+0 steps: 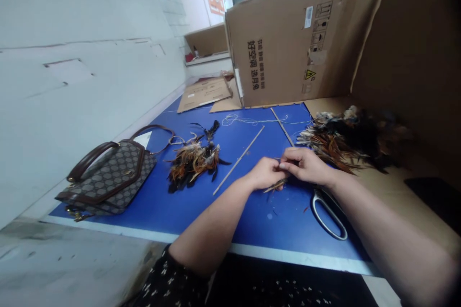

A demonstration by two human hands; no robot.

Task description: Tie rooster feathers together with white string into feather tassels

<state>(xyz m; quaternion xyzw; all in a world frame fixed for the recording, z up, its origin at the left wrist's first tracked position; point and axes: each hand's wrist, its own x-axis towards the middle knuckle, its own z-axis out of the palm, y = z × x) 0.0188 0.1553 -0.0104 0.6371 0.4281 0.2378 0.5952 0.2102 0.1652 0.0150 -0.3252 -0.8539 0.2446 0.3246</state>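
Both my hands meet over the blue table (248, 220), fingertips together. My left hand (266, 172) is closed around a few brown feathers (275, 186), whose tips stick out below the fingers. My right hand (304, 165) is pinched against the left at the same spot; what lies between its fingertips is mostly hidden, though it seems to be the upper end of the feathers. Under my right wrist lies a pair of scissors (329, 218), only a grey handle loop showing clearly. Left of my hands is a pile of brown and black feathers (194, 160).
A larger feather heap (345, 134) lies on cardboard at the right. Two thin strips, one a pale stick (237, 160), and loose white thread (248, 120) lie on the table. A patterned handbag (115, 177) stands at the left; a tall cardboard box (281, 48) screens the back.
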